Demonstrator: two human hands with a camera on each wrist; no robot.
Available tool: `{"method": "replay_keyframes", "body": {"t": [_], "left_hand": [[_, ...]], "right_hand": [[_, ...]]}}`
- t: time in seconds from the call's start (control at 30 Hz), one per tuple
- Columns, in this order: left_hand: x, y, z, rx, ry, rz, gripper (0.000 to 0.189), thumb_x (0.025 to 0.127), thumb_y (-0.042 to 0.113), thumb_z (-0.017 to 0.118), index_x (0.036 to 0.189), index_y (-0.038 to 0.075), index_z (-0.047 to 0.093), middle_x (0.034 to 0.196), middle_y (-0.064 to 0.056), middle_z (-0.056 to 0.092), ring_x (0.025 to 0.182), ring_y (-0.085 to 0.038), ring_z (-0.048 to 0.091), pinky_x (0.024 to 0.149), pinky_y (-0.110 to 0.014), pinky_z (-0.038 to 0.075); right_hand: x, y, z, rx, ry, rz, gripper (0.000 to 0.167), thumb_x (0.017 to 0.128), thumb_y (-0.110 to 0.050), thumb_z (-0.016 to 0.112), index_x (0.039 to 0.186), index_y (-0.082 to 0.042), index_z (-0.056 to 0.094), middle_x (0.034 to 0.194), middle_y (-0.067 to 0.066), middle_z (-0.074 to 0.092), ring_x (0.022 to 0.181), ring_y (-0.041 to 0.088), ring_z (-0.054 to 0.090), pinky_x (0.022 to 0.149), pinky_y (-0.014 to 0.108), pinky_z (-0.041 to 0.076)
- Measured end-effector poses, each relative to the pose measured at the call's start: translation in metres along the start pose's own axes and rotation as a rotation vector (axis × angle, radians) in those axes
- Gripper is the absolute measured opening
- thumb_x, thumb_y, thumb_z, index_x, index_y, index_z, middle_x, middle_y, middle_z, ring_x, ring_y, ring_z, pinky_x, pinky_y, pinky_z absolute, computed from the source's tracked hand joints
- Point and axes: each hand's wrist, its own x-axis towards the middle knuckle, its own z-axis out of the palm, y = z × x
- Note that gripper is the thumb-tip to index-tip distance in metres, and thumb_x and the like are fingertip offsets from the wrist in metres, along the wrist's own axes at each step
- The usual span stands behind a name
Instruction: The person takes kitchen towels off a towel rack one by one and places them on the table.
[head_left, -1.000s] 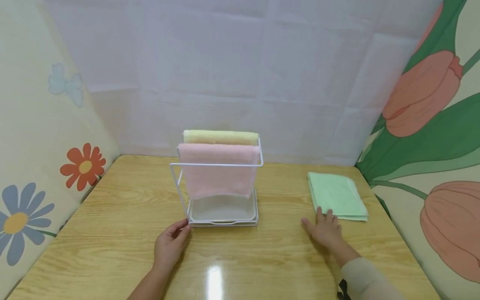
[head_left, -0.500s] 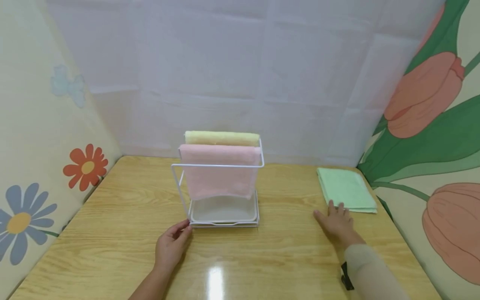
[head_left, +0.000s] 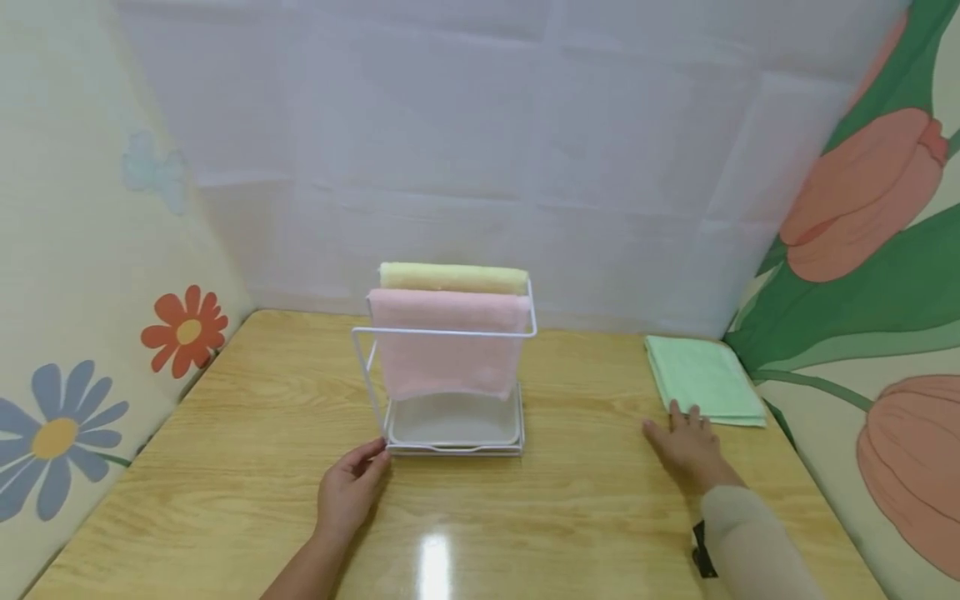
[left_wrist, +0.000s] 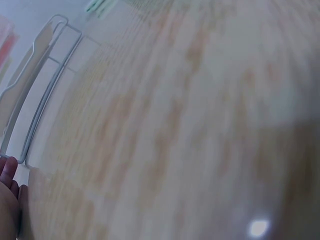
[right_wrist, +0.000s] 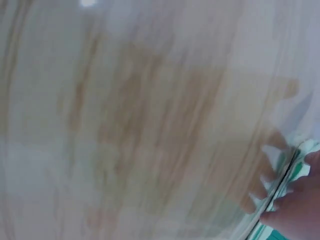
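Creased white cloth sheet: right across the back, no obstacle to the hands.
Flower-painted right wall: close along the tabletop's right edge, so side room looks tight there.
Glossy wood-grain tabletop: underneath it all, and probably easy to slide on.
White thin-wire rack: upright mid-table, well in from the left and right edges; likely light and stiff, apt to skid, best held low by its base corners.
Soft-looking pink folded towel: draped over the rack, with the front wire bar crossing before it — a yellow folded towel hangs behind.
Pale green folded cloth square: here it lies, flat by the tabletop's right edge, towards the far right corner; light, limp, hardly fragile, best pinched through all layers at the near edge, lest the folds slip.
Shallow off-white tray: in the rack's base.
Left hand: thumb and fingers pinching the rack's near left corner.
Right hand: fingers spread, tips on the green cloth's near edge — touching, nothing gripped.
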Motion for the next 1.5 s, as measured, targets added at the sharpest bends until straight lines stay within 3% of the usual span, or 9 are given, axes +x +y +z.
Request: {"method": "replay_keyframes", "body": {"t": [0.23,0.37,0.6,1.07,1.5], "left_hand": [[0.002,0.003,-0.001,0.004,-0.004,0.008,0.030,0.093,0.017,0.068,0.116,-0.002,0.068,0.111,-0.019,0.071,0.074,0.008,0.053,0.065,-0.012,0.046],[0.003,0.003,-0.001,0.000,-0.007,0.005,0.030,0.093,0.018,0.068,0.117,-0.002,0.068,0.113,-0.019,0.071,0.074,0.008,0.054,0.065,-0.011,0.046],[0.002,0.002,0.001,-0.013,-0.001,0.020,0.029,0.092,0.015,0.068,0.115,-0.003,0.069,0.110,-0.019,0.072,0.073,0.008,0.054,0.064,-0.012,0.047],[0.002,0.001,0.001,-0.009,0.004,0.020,0.027,0.092,0.013,0.068,0.114,-0.003,0.069,0.111,-0.020,0.072,0.074,0.009,0.054,0.066,-0.011,0.046],[-0.001,0.000,0.000,-0.017,0.002,0.008,0.027,0.092,0.013,0.068,0.115,-0.002,0.069,0.113,-0.020,0.071,0.073,0.009,0.054,0.066,-0.011,0.047]], "right_hand": [[0.003,-0.007,-0.005,-0.031,0.159,-0.081,0.079,0.103,-0.051,0.034,0.150,0.010,0.017,0.150,0.047,0.005,0.137,0.064,0.009,0.112,0.070,0.017],[0.004,-0.022,-0.016,0.077,0.185,-0.102,0.075,0.103,-0.049,0.040,0.152,0.005,0.020,0.155,0.041,0.006,0.142,0.057,0.010,0.114,0.067,0.017],[0.002,-0.060,-0.045,0.213,0.258,-0.216,0.070,0.101,-0.038,0.051,0.150,0.006,0.026,0.155,0.033,0.024,0.142,0.049,0.023,0.116,0.060,0.023],[-0.011,-0.122,-0.086,0.352,0.240,-0.361,0.071,0.098,-0.037,0.058,0.154,-0.007,0.026,0.159,0.019,0.028,0.141,0.041,0.032,0.114,0.057,0.031],[-0.020,-0.164,-0.106,0.480,0.204,-0.447,0.070,0.096,-0.028,0.064,0.154,-0.014,0.028,0.148,0.021,0.045,0.128,0.037,0.050,0.101,0.053,0.046]]}}
